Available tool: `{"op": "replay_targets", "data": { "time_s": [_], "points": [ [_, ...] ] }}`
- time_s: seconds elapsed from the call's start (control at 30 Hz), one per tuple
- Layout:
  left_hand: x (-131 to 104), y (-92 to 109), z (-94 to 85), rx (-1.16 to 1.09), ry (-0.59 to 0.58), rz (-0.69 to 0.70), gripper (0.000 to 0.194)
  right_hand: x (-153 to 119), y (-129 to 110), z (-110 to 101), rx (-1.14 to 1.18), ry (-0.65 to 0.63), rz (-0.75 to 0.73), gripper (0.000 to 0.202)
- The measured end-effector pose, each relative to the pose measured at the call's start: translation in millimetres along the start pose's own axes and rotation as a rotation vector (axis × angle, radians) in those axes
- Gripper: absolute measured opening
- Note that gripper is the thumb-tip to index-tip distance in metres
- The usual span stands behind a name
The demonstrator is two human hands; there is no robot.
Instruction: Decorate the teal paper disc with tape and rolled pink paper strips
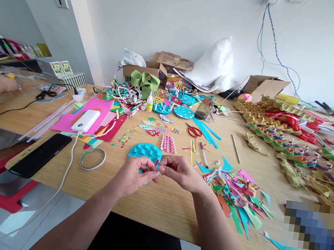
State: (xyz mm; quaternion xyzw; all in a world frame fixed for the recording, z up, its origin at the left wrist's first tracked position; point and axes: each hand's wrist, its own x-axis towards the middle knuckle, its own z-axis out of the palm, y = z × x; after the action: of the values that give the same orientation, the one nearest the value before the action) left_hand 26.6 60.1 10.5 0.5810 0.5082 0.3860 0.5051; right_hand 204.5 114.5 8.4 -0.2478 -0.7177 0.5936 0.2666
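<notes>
My left hand (140, 171) and my right hand (179, 171) meet fingertip to fingertip over the near side of the table. Both are closed in a pinch, and a small dark red piece shows between them; its shape is too small to tell. Just behind my left hand lies a round blue disc (145, 150) with a scalloped, layered surface, partly covered by my fingers. Beyond my hands, rows of pink twisted pieces (168, 143) lie next to several patterned paper fish (161, 130). Small coloured dots (126, 138) are scattered behind the disc.
Red scissors (194, 132), a pen (204, 154) and blue strips lie behind my right hand. Paper scraps (238, 191) are heaped at right. At left are a black phone (40, 155), a tape roll (92, 159) and a white power bank (86, 121). Another person's hand (4, 84) shows far left.
</notes>
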Motion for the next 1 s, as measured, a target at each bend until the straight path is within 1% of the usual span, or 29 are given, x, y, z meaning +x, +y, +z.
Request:
{"op": "replay_targets", "data": {
  "time_s": [0.2, 0.3, 0.43, 0.57, 0.73, 1.0],
  "points": [
    [2, -1, 1.1, 0.106, 0.024, 0.069, 0.012, 2, 7, 2, -0.048, 0.065, -0.002, 0.037],
    [3, -1, 1.7, 0.161, 0.026, 0.082, 0.01, 3, 10, 3, -0.108, 0.108, -0.005, 0.037],
    [5, -4, 2.6, 0.182, 0.042, 0.102, 0.009, 4, 12, 3, -0.144, 0.136, -0.004, 0.038],
    [6, -9, 1.6, 0.154, 0.09, 0.14, 0.011, 6, 11, 5, -0.118, 0.152, 0.005, 0.038],
    [4, -10, 0.9, 0.086, 0.109, 0.099, 0.012, 7, 10, 7, -0.139, 0.162, 0.021, 0.038],
    [1, -10, 2.7, 0.209, 0.125, 0.167, 0.014, 8, 12, 9, -0.09, 0.153, 0.0, 0.04]
  ]
}}
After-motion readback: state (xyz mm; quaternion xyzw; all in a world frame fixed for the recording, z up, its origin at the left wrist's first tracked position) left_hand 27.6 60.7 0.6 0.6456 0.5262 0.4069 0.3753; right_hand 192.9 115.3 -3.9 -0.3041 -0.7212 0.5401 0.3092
